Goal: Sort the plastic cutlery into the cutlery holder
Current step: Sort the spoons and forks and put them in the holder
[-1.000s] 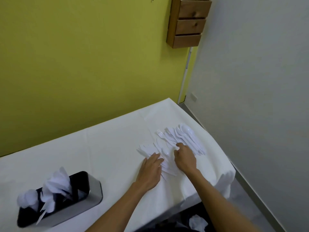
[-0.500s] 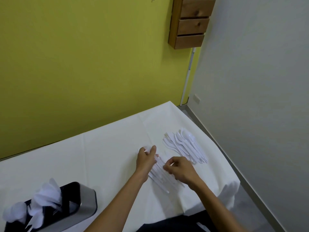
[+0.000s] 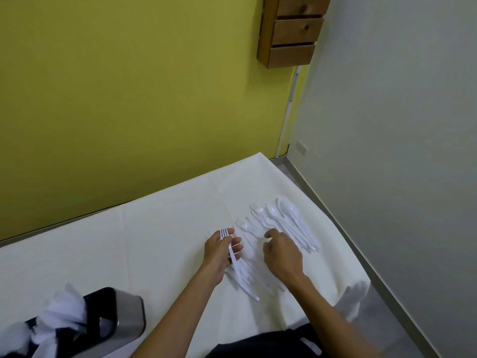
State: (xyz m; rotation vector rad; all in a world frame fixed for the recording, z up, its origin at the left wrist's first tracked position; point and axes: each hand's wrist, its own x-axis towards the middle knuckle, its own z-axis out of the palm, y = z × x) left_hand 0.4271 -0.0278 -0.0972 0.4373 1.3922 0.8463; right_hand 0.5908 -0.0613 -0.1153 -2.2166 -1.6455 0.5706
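Head view: the left hand [image 3: 219, 253] clutches a bundle of forks [image 3: 242, 275]. The right hand [image 3: 282, 254] is curled, grip unclear, with the loose cutlery [image 3: 286, 220] at its 1 o'clock. The cutlery holder [image 3: 117, 315] sits at 8 o'clock of both hands.

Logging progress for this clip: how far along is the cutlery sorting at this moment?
Done: the cutlery holder at lower left already has white cutlery standing in it. In hand: the left hand grips a bundle of forks; the right hand reaches over the loose pile. Left: that pile of spoons and forks, plus the held bundle, is not yet in the holder.
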